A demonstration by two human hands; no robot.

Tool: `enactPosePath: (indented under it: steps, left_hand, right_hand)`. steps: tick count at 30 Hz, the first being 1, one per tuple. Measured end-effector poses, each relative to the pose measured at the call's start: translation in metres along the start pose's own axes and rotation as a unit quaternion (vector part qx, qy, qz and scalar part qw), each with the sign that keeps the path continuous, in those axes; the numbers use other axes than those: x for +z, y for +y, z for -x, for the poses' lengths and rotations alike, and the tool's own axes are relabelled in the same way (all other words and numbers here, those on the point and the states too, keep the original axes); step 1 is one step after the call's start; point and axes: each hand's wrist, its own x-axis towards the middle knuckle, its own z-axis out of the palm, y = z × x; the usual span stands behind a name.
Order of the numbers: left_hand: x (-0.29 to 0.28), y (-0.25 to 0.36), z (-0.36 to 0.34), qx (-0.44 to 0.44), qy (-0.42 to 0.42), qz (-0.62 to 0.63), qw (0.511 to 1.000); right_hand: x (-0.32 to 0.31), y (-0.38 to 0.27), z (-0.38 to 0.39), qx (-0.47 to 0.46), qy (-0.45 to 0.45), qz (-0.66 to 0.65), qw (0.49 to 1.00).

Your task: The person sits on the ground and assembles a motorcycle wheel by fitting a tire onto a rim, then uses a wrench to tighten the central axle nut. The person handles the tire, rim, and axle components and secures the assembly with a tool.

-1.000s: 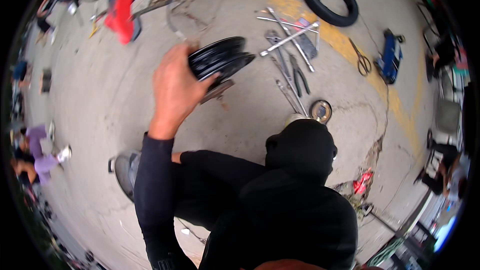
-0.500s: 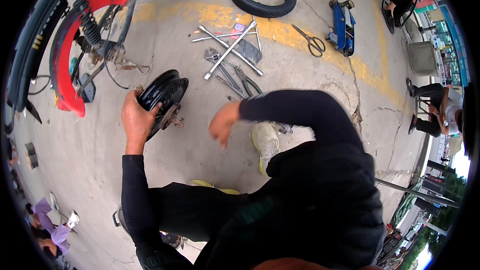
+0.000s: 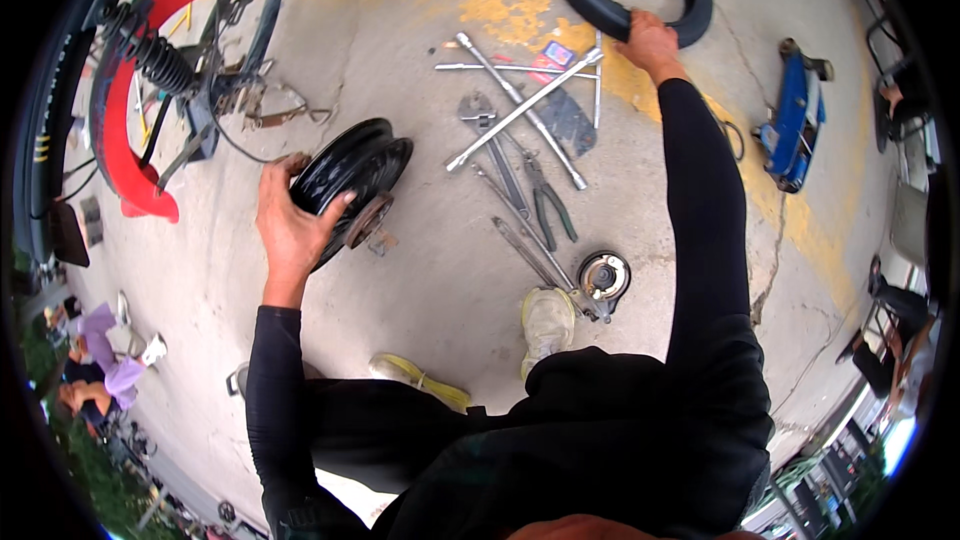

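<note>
Although rim and tyre are each within a hand's reach, they are apart

Seen from the head, the left hand [image 3: 288,218] grips a black wheel rim [image 3: 345,165] left of centre, its fingers closed around the edge and the thumb lying across the near side. The right hand [image 3: 652,46] is at the upper right, on the lower edge of a black tyre [image 3: 590,0]. Its fingers bend over the tyre, but how tightly they close cannot be told.

Judging by how things lie, the taking apart looks done: the rim carries no tyre, a round brake plate [image 3: 604,277] sits loose on the concrete floor right of lower centre, and no wheel shows beneath the red fender [image 3: 108,120] at upper left. Left undone are the joins: tyre not on rim, brake plate not fitted, rim well clear of the vehicle.

Near the middle of the frame, a cross wrench [image 3: 525,110], an adjustable wrench [image 3: 505,170] and pliers [image 3: 548,202] lie untouched.
</note>
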Motion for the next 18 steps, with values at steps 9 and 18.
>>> enactPosePath:
  steps: [9,18]
  left_hand:
    - [0.010,0.009,-0.012,0.029,0.001,-0.013,1.000]
    - [0.004,-0.008,-0.004,0.155,0.034,-0.061,0.985]
  right_hand:
    - [-0.129,0.017,0.032,-0.114,0.161,-0.201,0.959]
    - [-0.120,-0.151,0.298,-0.096,0.138,-0.298,0.940]
